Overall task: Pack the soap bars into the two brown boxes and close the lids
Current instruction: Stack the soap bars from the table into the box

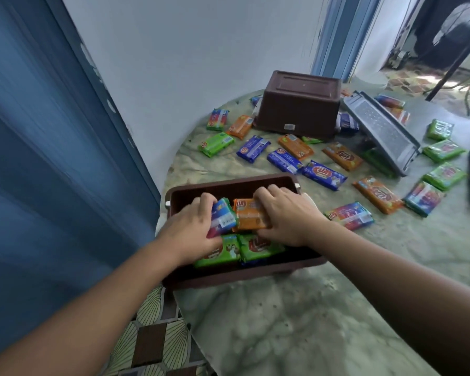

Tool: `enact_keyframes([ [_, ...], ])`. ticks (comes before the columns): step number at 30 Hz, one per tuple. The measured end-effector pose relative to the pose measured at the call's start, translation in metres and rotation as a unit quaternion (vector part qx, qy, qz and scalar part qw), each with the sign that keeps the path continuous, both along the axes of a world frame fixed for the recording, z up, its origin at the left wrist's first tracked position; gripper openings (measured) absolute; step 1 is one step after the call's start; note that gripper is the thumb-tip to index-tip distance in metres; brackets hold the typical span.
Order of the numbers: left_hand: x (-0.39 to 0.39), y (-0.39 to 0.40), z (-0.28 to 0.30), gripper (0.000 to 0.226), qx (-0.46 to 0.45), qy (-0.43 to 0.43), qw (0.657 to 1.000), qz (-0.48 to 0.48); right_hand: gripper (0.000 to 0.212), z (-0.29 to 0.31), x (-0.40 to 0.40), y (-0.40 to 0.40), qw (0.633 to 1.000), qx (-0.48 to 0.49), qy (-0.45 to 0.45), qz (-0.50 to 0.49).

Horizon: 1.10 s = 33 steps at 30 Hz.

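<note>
Your left hand (191,229) grips a multicolour soap bar (223,217) and your right hand (285,214) an orange soap bar (251,218) inside the near brown box (229,275), loose bars (320,175) scattered beyond around the upturned second box (296,104) and grey lid (381,131).

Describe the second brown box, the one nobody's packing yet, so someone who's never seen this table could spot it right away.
Start at the round marbled table and look to its far edge by the pale wall. There the second brown box sits upside down, base up, with loose soap bars around it and a grey lid leaning beside it. Unlike the near brown box, it is overturned and no hand touches it.
</note>
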State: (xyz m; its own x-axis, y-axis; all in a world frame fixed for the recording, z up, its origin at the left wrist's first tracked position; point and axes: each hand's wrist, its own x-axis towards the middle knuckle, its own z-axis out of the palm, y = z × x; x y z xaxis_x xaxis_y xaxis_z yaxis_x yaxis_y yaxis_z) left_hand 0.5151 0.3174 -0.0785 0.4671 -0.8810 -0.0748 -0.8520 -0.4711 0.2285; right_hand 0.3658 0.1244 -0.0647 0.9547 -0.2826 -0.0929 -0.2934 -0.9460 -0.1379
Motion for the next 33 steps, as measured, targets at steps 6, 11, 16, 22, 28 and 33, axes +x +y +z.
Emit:
enact_keyframes([
  [6, -0.003, 0.01, -0.021, 0.049, -0.018, -0.073, 0.994, -0.074, 0.072, -0.019, -0.013, 0.008, 0.991, -0.095, 0.036, 0.082],
  [11, -0.002, 0.01, -0.024, 0.028, -0.069, -0.088, 0.989, -0.098, 0.076, -0.018, -0.012, 0.007, 0.991, -0.083, 0.046, 0.089],
  [16, -0.001, 0.014, -0.015, 0.032, -0.136, 0.032, 0.99, -0.012, 0.077, -0.018, -0.012, 0.007, 0.992, -0.077, 0.05, 0.086],
  [22, 0.006, 0.007, -0.017, 0.044, -0.022, -0.001, 1.0, 0.017, 0.069, -0.02, -0.013, 0.008, 0.993, -0.088, 0.031, 0.073],
  [28, 0.001, -0.002, -0.007, 0.049, 0.085, -0.024, 0.996, -0.016, 0.072, -0.022, -0.014, 0.007, 0.993, -0.097, 0.026, 0.068],
  [33, 0.003, 0.0, -0.013, 0.092, 0.101, -0.04, 0.994, -0.034, 0.075, -0.023, -0.014, 0.006, 0.992, -0.102, 0.031, 0.071],
])
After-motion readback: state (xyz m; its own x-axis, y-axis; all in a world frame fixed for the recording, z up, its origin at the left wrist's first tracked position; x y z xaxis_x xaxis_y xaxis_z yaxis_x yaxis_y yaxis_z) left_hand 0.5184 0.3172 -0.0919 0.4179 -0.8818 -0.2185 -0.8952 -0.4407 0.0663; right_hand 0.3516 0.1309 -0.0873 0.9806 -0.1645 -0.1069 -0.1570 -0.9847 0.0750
